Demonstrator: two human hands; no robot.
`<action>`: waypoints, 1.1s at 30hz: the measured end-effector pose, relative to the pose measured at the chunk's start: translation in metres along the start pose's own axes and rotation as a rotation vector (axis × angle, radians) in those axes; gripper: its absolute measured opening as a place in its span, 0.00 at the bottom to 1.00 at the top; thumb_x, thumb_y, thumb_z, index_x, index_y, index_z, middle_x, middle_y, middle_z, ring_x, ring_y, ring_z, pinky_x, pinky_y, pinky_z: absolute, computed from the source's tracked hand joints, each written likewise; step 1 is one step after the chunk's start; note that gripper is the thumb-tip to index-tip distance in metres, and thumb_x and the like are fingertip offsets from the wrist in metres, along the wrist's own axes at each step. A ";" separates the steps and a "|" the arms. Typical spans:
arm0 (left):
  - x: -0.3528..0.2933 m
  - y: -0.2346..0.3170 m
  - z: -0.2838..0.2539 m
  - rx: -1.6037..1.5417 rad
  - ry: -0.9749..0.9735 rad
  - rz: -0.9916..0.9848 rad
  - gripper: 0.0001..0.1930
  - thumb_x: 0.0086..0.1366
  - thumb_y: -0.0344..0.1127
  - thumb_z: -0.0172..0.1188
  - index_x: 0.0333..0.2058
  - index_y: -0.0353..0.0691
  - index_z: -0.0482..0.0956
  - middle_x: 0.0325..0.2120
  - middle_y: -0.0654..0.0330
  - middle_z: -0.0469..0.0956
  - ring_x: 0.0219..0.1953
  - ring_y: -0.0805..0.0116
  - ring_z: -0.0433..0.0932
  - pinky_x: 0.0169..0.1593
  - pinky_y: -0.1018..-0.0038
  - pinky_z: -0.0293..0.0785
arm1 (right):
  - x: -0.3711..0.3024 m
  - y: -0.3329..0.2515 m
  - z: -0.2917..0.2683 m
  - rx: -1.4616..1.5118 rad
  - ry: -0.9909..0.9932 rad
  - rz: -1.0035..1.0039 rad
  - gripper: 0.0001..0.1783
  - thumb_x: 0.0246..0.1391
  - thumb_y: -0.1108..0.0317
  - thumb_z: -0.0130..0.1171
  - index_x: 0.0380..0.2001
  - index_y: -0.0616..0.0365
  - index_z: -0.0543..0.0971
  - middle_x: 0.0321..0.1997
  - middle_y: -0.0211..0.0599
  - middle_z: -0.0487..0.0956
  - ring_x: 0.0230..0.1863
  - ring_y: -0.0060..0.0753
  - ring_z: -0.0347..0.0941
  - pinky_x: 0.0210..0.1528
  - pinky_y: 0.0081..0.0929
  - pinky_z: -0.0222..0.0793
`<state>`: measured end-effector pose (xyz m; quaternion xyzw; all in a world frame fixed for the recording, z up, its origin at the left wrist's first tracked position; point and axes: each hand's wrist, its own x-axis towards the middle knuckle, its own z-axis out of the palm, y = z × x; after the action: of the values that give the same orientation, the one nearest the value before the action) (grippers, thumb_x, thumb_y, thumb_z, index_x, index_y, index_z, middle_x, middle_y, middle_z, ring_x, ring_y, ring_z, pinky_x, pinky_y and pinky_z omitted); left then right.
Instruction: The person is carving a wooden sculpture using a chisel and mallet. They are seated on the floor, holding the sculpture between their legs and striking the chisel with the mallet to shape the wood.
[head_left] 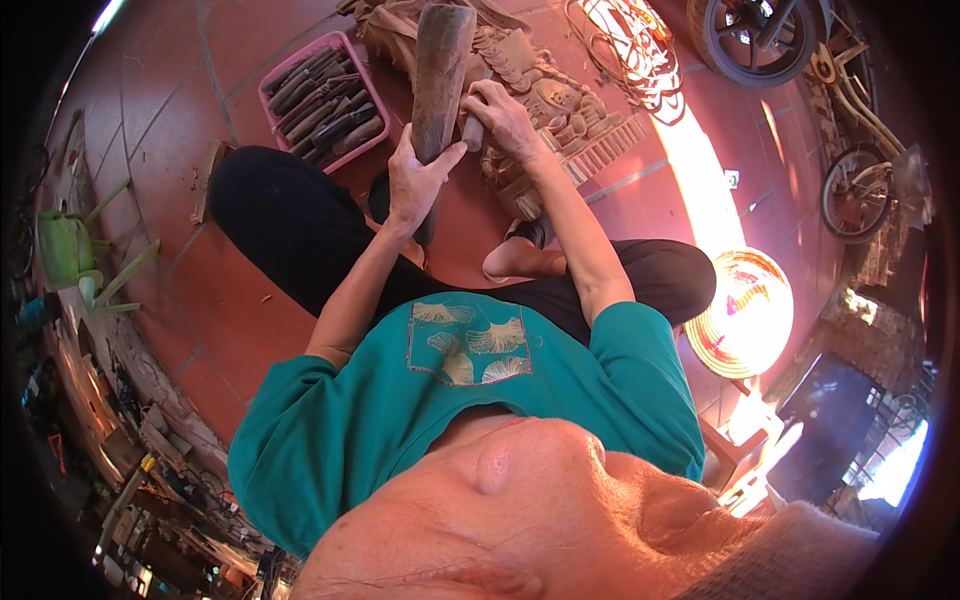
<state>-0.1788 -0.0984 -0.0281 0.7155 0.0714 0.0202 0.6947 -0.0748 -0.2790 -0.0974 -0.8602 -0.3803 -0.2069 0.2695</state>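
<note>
My left hand (pixel 412 187) is closed round the lower part of a long, worn wooden mallet (pixel 442 85). Its broad head points away from me, and a narrow dark end shows below my fist. Close beside it, the fingers of my right hand (pixel 508 122) are wrapped about a short, round wooden handle (pixel 473 133); whatever extends from that handle is hidden. Both hands are over the near left side of a brown wood carving (pixel 565 105) with deep relief figures and a ribbed edge, lying on the floor.
Left of the carving is a pink plastic basket (pixel 376 90) full of wood-handled tools. A coiled cable (pixel 655 80) lies on the red tiles at far right. Wheels (pixel 755 40) stand beyond it. Near my right knee sits a round woven item (pixel 740 312); a green plastic chair (pixel 65 250) is at left.
</note>
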 end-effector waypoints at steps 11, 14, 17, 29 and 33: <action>0.002 0.004 0.000 -0.016 -0.025 -0.052 0.17 0.63 0.31 0.70 0.47 0.36 0.74 0.28 0.67 0.74 0.23 0.81 0.72 0.27 0.80 0.69 | 0.004 -0.015 0.002 0.015 0.068 0.038 0.17 0.42 0.75 0.65 0.39 0.52 0.77 0.47 0.37 0.74 0.51 0.45 0.76 0.46 0.36 0.78; 0.001 0.007 -0.001 0.008 -0.032 -0.063 0.17 0.63 0.32 0.70 0.47 0.36 0.74 0.28 0.67 0.74 0.23 0.81 0.72 0.27 0.80 0.69 | 0.003 -0.013 -0.002 0.005 0.062 0.074 0.17 0.42 0.76 0.65 0.39 0.52 0.77 0.46 0.37 0.74 0.51 0.45 0.76 0.45 0.36 0.78; 0.003 -0.004 -0.001 -0.034 -0.016 -0.016 0.19 0.61 0.38 0.73 0.43 0.37 0.74 0.26 0.65 0.77 0.21 0.79 0.74 0.26 0.78 0.72 | 0.002 -0.009 -0.003 0.000 0.042 0.091 0.17 0.42 0.75 0.65 0.38 0.51 0.77 0.46 0.36 0.75 0.51 0.45 0.76 0.46 0.37 0.78; 0.003 -0.005 -0.004 0.025 -0.009 -0.017 0.21 0.60 0.39 0.74 0.43 0.35 0.75 0.26 0.62 0.78 0.22 0.78 0.76 0.27 0.77 0.74 | 0.011 -0.001 -0.027 0.037 -0.121 0.057 0.20 0.42 0.76 0.66 0.42 0.51 0.76 0.47 0.34 0.76 0.53 0.43 0.76 0.49 0.38 0.78; 0.000 0.000 -0.004 0.071 -0.004 -0.015 0.21 0.59 0.40 0.74 0.44 0.35 0.75 0.27 0.60 0.80 0.24 0.76 0.78 0.29 0.76 0.76 | 0.013 0.000 -0.030 0.039 -0.138 0.061 0.20 0.43 0.77 0.65 0.42 0.52 0.76 0.47 0.34 0.77 0.54 0.44 0.76 0.50 0.37 0.78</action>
<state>-0.1791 -0.0947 -0.0277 0.7393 0.0761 0.0110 0.6690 -0.0708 -0.2907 -0.0672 -0.8782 -0.3754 -0.1314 0.2656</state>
